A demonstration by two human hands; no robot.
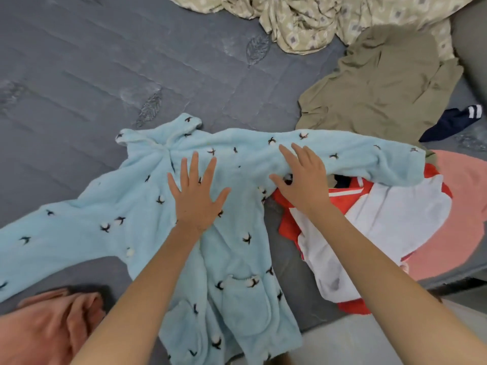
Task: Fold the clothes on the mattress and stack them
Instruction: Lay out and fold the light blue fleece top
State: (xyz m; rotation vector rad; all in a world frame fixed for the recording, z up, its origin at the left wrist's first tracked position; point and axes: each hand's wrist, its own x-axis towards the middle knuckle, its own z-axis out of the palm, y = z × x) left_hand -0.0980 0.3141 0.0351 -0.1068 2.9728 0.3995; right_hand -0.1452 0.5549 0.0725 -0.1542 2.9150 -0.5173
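Observation:
A light blue fleece robe (137, 206) with small dark and white flower motifs lies spread flat on the grey quilted mattress (105, 75), collar at the far side, both sleeves stretched out sideways, pockets near me. My left hand (196, 196) presses flat on its chest with fingers spread. My right hand (303, 177) rests flat on the base of the right sleeve, fingers straight. That sleeve lies over a red and white garment (382, 222).
An olive shirt (376, 83) lies crumpled at the far right, with a patterned beige cloth (316, 19) bunched behind it. A navy sock (448, 125) sits beside the olive shirt. A pink cloth (466, 206) lies at the right edge. A salmon garment (50, 327) is bunched near left.

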